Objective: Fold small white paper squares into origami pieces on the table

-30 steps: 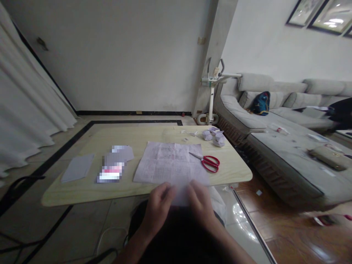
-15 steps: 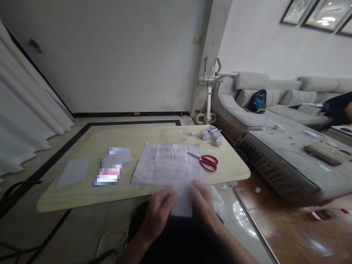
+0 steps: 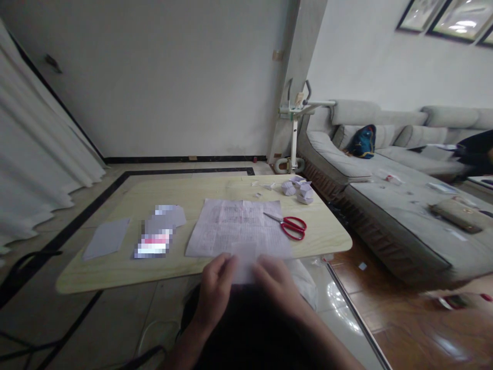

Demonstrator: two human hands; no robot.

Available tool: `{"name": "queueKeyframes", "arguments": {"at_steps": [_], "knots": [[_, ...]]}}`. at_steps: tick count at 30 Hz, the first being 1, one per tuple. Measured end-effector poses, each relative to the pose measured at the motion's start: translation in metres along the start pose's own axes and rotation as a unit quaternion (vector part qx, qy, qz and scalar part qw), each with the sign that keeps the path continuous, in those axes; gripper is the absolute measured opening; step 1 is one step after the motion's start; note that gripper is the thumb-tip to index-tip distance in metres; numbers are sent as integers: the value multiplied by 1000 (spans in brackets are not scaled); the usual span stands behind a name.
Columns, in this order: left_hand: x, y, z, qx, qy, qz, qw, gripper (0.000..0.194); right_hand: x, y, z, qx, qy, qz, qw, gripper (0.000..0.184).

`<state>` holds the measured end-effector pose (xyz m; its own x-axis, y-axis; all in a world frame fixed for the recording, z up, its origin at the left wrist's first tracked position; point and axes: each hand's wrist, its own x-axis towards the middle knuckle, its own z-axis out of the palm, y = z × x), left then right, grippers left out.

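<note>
A small sheet of white paper (image 3: 244, 264) hangs between my hands at the near edge of the table. My left hand (image 3: 216, 285) pinches its left edge, thumb on top. My right hand (image 3: 278, 282) is at the paper's right edge, smeared by motion, so its grip is hard to make out. Behind the small sheet lies a large creased printed sheet (image 3: 231, 226). Red-handled scissors (image 3: 290, 226) rest partly on its right side, blades pointing left.
Folded paper pieces (image 3: 298, 189) and small scraps (image 3: 264, 186) sit at the table's far right. On the left are a stack of white paper (image 3: 106, 239) and a pixelated item (image 3: 156, 236). A grey sofa (image 3: 389, 205) stands to the right of the table (image 3: 131, 275).
Both hands and the small paper have moved up and left, so the paper now overlaps the printed sheet more. The view has shifted slightly.
</note>
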<state>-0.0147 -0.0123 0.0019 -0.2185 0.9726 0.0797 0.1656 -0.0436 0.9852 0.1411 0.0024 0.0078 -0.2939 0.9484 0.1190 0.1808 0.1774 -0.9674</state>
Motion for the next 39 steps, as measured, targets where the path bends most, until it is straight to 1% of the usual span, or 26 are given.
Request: {"name": "queueKeyframes", "arguments": {"at_steps": [2, 6, 11, 18, 25, 27, 30, 32, 35, 37, 39], "knots": [[0, 0, 0, -13, 3, -17, 1000, 35, 0, 3, 2, -35, -3, -22, 999, 34], [-1, 1, 1, -33, 7, -37, 999, 35, 0, 6, 3, -72, 2, -34, 997, 35], [1, 1, 2, -55, 18, -53, 997, 35, 0, 6, 2, -106, -28, -52, 993, 34], [8, 4, -5, -34, 69, 1, 997, 28, -4, 6, 2, -147, -39, -84, 985, 35], [10, 5, -10, -25, 81, 13, 996, 30, -4, 4, 2, -135, -56, -71, 987, 35], [9, 4, -10, -21, 75, 17, 997, 31, -4, 5, 2, -115, -47, -59, 990, 35], [8, 1, -6, -13, 50, 13, 999, 30, -3, 5, 1, -86, -11, -41, 995, 34], [6, -1, -3, -12, 37, 4, 999, 29, -2, 4, 0, -80, 10, -38, 996, 33], [5, -4, -1, -15, 21, -5, 1000, 31, -1, 1, -2, -78, 25, -29, 996, 32], [4, -5, -1, -19, -7, -15, 1000, 32, 0, -1, -4, -62, 33, -15, 997, 31], [4, -4, -2, -20, -50, -28, 998, 32, 0, -2, -4, -46, 44, -7, 998, 31]]}}
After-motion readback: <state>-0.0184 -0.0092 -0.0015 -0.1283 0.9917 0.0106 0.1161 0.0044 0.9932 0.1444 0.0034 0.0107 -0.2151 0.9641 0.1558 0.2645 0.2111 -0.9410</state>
